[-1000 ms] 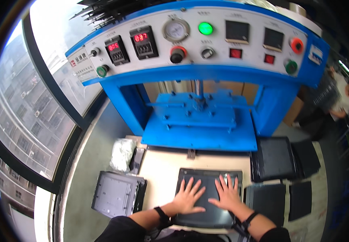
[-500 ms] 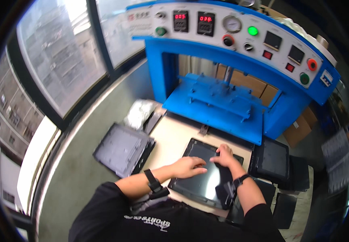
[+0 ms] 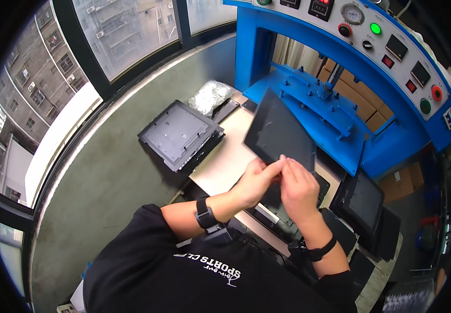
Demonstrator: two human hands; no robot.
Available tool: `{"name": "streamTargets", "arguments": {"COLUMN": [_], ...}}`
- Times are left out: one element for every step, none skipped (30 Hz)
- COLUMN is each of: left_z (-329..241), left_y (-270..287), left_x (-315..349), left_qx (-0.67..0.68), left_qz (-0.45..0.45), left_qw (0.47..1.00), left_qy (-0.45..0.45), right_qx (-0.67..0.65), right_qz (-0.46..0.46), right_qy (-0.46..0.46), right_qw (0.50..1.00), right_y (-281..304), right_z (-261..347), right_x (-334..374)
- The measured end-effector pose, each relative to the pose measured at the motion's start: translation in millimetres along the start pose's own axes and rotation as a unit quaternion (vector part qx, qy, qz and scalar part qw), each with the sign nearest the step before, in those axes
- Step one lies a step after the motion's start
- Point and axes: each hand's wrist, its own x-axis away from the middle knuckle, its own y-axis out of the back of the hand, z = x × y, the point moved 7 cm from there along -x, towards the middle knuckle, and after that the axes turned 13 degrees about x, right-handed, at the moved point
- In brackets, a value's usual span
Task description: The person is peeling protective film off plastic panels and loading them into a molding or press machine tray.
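A thin, dark rectangular screen panel [image 3: 283,130] is raised and tilted above the table. My left hand [image 3: 259,182] and my right hand [image 3: 299,190] meet at its lower edge, both closed on it with fingertips pinched together. Beneath my hands a black tablet-like housing [image 3: 272,219] lies on the table, its middle partly covered by my hands and the panel. Black straps circle both of my wrists.
A blue press [image 3: 309,112] with gauges and buttons stands behind the pale tabletop [image 3: 220,172]. Stacked grey-black housings [image 3: 176,135] and a clear plastic bag [image 3: 210,98] lie left. More dark housings [image 3: 361,201] are at right. Windows line the left wall.
Both hands were resting on the glossy black screen on the table. Now they hold a dark panel up and tilted, close together at its edge. The view has shifted, putting the press farther right.
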Motion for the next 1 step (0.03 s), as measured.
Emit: {"name": "streamTargets", "arguments": {"left_z": [5.2], "left_y": [-1.9], "left_x": [2.6], "left_qx": [-0.001], "left_qz": [0.001], "left_qw": [1.0], "left_qy": [0.007], "right_qx": [0.009], "right_qz": [0.015], "right_qy": [0.005], "right_qw": [1.0], "right_y": [-7.5], "right_z": [2.9], "right_x": [10.6]}}
